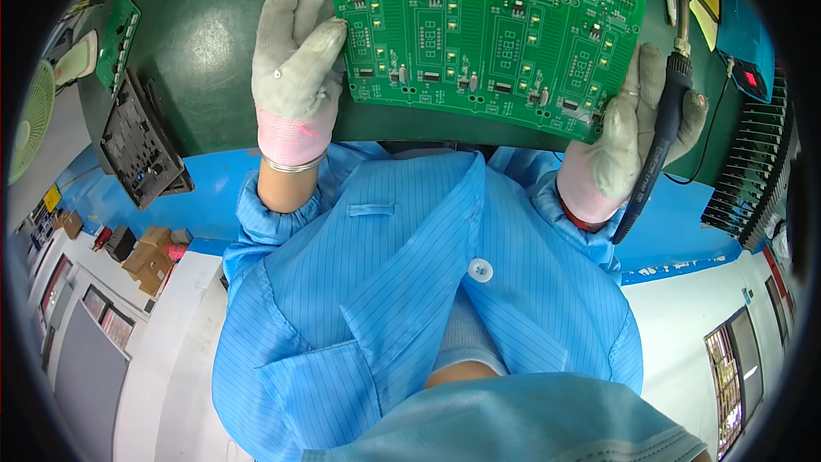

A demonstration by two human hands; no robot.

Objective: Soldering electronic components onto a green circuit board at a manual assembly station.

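Circuit board [479, 34] held above green bench [209, 34], hiding its middle.
Left hand [299, 60] pinches one edge; right hand [641, 120] the other, soldering iron [665, 133] between fingers. Fan [32, 120] left, black rack [753, 162] right.

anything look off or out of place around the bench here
Yes, mildly: the black plastic parts at left lie askew and seem to jut past the edge of the green bench. The left glove also has greyish, soiled-looking fingers. No damage stands out on the green circuit board.

Soldering iron [660, 139] between circuit board [466, 43] and, seemingly, a rack [754, 158].
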